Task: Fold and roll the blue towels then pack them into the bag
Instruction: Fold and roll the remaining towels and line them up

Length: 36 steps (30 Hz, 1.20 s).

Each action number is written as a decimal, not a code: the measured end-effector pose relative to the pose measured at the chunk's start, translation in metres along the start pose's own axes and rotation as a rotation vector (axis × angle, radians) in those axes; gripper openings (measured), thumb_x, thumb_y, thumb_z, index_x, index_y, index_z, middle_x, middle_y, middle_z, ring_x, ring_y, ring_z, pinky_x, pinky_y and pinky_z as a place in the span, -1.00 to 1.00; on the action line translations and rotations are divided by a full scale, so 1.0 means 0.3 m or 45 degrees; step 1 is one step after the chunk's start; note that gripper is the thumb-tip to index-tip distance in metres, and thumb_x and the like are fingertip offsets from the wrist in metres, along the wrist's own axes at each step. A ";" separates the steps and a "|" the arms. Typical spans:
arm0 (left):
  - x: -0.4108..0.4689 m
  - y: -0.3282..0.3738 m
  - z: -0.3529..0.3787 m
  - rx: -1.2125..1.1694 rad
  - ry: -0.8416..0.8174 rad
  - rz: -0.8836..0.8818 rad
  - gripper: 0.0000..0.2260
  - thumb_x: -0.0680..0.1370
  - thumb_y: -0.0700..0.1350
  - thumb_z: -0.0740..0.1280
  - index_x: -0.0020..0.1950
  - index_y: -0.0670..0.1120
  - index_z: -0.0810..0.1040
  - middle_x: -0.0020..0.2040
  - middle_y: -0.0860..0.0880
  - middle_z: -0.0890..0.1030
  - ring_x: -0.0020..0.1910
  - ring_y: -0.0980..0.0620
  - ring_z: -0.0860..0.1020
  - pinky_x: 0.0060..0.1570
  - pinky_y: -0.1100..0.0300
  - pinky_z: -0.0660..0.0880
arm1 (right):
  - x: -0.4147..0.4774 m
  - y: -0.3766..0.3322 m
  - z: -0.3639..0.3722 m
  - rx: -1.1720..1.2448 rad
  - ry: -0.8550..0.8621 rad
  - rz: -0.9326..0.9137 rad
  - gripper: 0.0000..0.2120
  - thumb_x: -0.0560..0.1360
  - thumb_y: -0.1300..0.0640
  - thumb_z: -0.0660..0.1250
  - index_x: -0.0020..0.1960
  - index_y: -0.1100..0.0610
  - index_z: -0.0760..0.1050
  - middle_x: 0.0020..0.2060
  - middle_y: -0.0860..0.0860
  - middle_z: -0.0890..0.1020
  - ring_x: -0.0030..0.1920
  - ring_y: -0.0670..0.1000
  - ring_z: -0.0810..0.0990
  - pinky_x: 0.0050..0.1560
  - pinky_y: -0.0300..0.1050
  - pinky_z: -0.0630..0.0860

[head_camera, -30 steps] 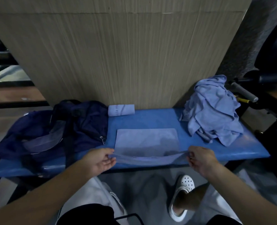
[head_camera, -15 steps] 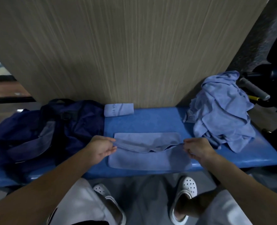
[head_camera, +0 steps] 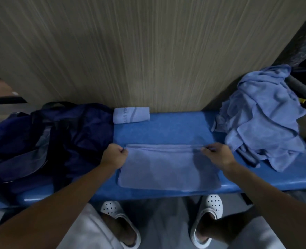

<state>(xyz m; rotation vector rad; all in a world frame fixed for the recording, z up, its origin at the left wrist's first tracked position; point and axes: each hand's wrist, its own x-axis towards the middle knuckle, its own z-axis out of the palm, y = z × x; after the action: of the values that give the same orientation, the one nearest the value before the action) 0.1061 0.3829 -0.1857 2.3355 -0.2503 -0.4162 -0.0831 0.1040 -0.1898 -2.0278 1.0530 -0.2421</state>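
The left hand [head_camera: 115, 155] pinches the folded towel [head_camera: 168, 168] at its 10 o'clock corner, and the right hand [head_camera: 218, 155] pinches the 2 o'clock corner. The towel lies flat on the desk [head_camera: 163, 130], its near edge by the 6 o'clock lip. An uneven release would likely skew the layers and make a lopsided roll. The loose pile [head_camera: 263, 126] at 3 o'clock could snag the right wrist. The bag [head_camera: 58, 137] lies at 9 o'clock and a rolled towel [head_camera: 131, 115] at 11.

**Blue padded bench [head_camera: 166, 130] and its load.**
From left to right we see a dark navy fabric bag [head_camera: 80, 133] slumped at the left end, a rolled light-blue towel [head_camera: 131, 115] at the back just beside it, a flat folded light-blue towel [head_camera: 166, 166] front and centre, and a crumpled heap of light-blue towels [head_camera: 261, 119] on the right.
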 end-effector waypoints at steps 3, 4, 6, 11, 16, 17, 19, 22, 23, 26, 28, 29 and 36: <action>0.000 -0.002 0.009 0.094 0.023 0.031 -0.55 0.59 -0.18 0.29 -0.47 -0.15 0.24 -0.50 -0.09 0.32 -0.45 -0.06 0.38 -0.36 0.14 0.26 | -0.006 0.025 -0.004 -0.210 -0.055 -0.121 -0.74 0.45 0.30 0.39 -0.38 0.17 0.44 -0.47 0.00 0.43 -0.34 -0.01 0.41 -0.44 -0.24 0.28; -0.002 -0.001 0.007 0.107 0.029 0.046 -0.56 0.58 -0.19 0.29 -0.47 -0.15 0.23 -0.50 -0.08 0.32 -0.44 -0.06 0.37 -0.35 0.14 0.27 | -0.006 0.029 -0.008 -0.237 -0.030 -0.122 -0.67 0.46 0.28 0.39 -0.43 0.12 0.38 -0.48 0.02 0.41 -0.33 0.02 0.40 -0.44 -0.20 0.23; -0.001 -0.006 0.000 0.147 0.044 0.077 -0.57 0.58 -0.21 0.28 -0.46 -0.14 0.21 -0.49 -0.08 0.31 -0.43 -0.06 0.37 -0.33 0.13 0.29 | -0.005 0.035 -0.014 -0.214 0.031 -0.112 -0.65 0.47 0.22 0.41 -0.42 0.08 0.35 -0.47 0.01 0.42 -0.31 0.06 0.43 -0.37 -0.09 0.20; -0.001 -0.023 -0.005 0.214 0.015 0.157 -0.61 0.55 -0.24 0.28 -0.45 -0.15 0.23 -0.46 -0.12 0.34 -0.41 -0.09 0.39 -0.31 0.11 0.34 | -0.009 0.076 -0.007 -0.327 0.069 -0.141 -0.75 0.45 0.10 0.41 -0.34 0.01 0.40 -0.33 -0.01 0.55 -0.19 0.16 0.56 -0.21 -0.06 0.40; -0.003 -0.027 -0.001 0.205 0.019 0.217 -0.70 0.52 -0.25 0.33 -0.39 -0.12 0.37 -0.42 -0.05 0.47 -0.33 -0.08 0.50 -0.30 0.19 0.37 | -0.024 0.072 -0.019 -0.318 0.168 -0.216 -0.72 0.46 0.12 0.38 -0.35 -0.06 0.36 -0.27 0.03 0.55 -0.19 0.17 0.54 -0.15 0.08 0.48; -0.002 -0.030 0.000 0.206 0.014 0.218 -0.73 0.52 -0.25 0.33 -0.37 -0.13 0.40 -0.42 -0.05 0.48 -0.33 -0.07 0.51 -0.31 0.19 0.37 | -0.024 0.063 -0.019 -0.329 0.174 -0.248 -0.72 0.47 0.11 0.39 -0.33 -0.06 0.35 -0.26 0.02 0.53 -0.19 0.16 0.53 -0.16 0.07 0.46; -0.006 -0.032 0.002 0.210 0.016 0.222 -0.82 0.52 -0.23 0.33 -0.30 -0.18 0.48 -0.40 -0.05 0.51 -0.32 -0.06 0.53 -0.31 0.19 0.38 | -0.026 0.048 -0.014 -0.425 0.152 -0.302 -0.74 0.44 0.09 0.40 -0.31 -0.04 0.35 -0.25 0.00 0.50 -0.19 0.12 0.48 -0.17 0.02 0.40; -0.008 -0.032 0.005 0.217 0.017 0.256 -0.86 0.50 -0.23 0.36 -0.24 -0.25 0.52 -0.38 -0.10 0.55 -0.32 -0.07 0.56 -0.30 0.12 0.47 | -0.028 0.049 -0.002 -0.561 0.105 -0.269 -0.80 0.42 0.15 0.38 -0.32 -0.01 0.42 -0.22 0.01 0.56 -0.11 0.14 0.53 -0.13 -0.05 0.32; -0.007 -0.033 0.004 0.217 0.026 0.263 -0.87 0.50 -0.24 0.35 -0.23 -0.25 0.52 -0.36 -0.12 0.57 -0.32 -0.07 0.56 -0.28 0.09 0.49 | -0.027 0.054 0.000 -0.569 0.113 -0.264 -0.84 0.43 0.16 0.37 -0.29 0.00 0.46 -0.21 0.02 0.60 -0.09 0.15 0.56 -0.11 -0.05 0.32; -0.005 -0.036 0.000 0.203 0.041 0.269 -0.87 0.52 -0.23 0.34 -0.21 -0.24 0.52 -0.33 -0.16 0.59 -0.29 -0.12 0.58 -0.24 0.02 0.54 | -0.028 0.061 0.008 -0.636 0.171 -0.348 -0.91 0.47 0.18 0.32 -0.21 0.09 0.51 -0.23 0.04 0.63 -0.10 0.16 0.58 -0.11 -0.04 0.28; -0.007 -0.036 -0.002 0.205 0.050 0.262 -0.88 0.52 -0.22 0.34 -0.20 -0.23 0.53 -0.32 -0.15 0.60 -0.28 -0.11 0.58 -0.23 0.03 0.54 | -0.022 0.061 0.012 -0.738 0.153 -0.419 -0.94 0.50 0.16 0.30 -0.15 0.11 0.49 -0.23 0.06 0.62 -0.11 0.15 0.57 -0.10 -0.02 0.27; -0.008 -0.035 -0.002 0.211 0.053 0.265 -0.87 0.53 -0.21 0.34 -0.20 -0.22 0.54 -0.32 -0.14 0.59 -0.28 -0.10 0.58 -0.22 0.05 0.54 | -0.016 0.063 0.012 -0.762 0.144 -0.442 -0.95 0.51 0.17 0.29 -0.13 0.12 0.50 -0.21 0.08 0.62 -0.11 0.16 0.57 -0.09 0.00 0.31; -0.002 -0.039 -0.010 0.240 0.044 0.252 -0.87 0.54 -0.21 0.31 -0.21 -0.20 0.52 -0.33 -0.13 0.59 -0.31 -0.07 0.58 -0.23 0.04 0.54 | 0.010 0.055 0.012 -0.758 0.259 -0.493 -0.90 0.53 0.25 0.28 -0.04 0.20 0.57 -0.07 0.15 0.53 -0.01 0.22 0.46 0.00 0.05 0.29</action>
<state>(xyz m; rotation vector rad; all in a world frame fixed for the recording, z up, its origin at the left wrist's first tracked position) 0.1073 0.3932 -0.1919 2.4694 -0.5184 -0.2642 -0.0893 0.0987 -0.2050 -2.7972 0.9119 -0.3741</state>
